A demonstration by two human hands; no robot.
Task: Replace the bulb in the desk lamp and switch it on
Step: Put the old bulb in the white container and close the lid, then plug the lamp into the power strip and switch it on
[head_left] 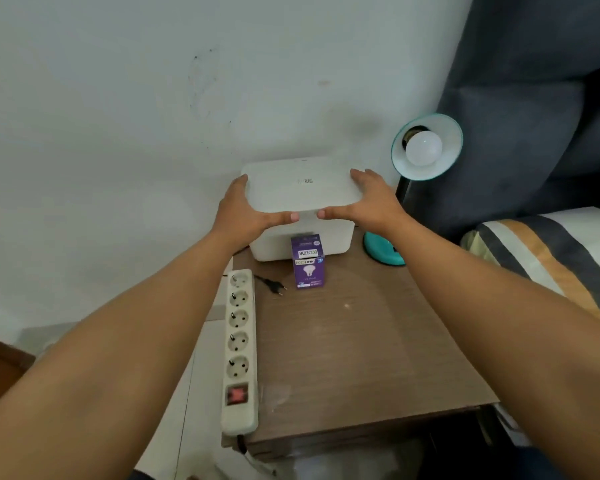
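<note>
A teal desk lamp stands at the table's back right, its shade (444, 168) tilted toward me with a white bulb (423, 148) screwed in and unlit; its round base (378, 251) rests on the wood. A purple bulb carton (307, 260) stands upright in front of a white storage box (329, 240). My left hand (246, 209) and my right hand (368, 199) grip the two ends of the box's white lid (300, 185), thumbs along its near edge. The lid sits tilted, slightly above the box.
A white power strip (239, 344) with several sockets and a red switch (237, 393) lies along the wooden table's (361, 358) left edge. A loose black plug (274, 285) lies beside it. A dark headboard (534, 98) and a striped bed cover (551, 251) are on the right, a pale wall behind.
</note>
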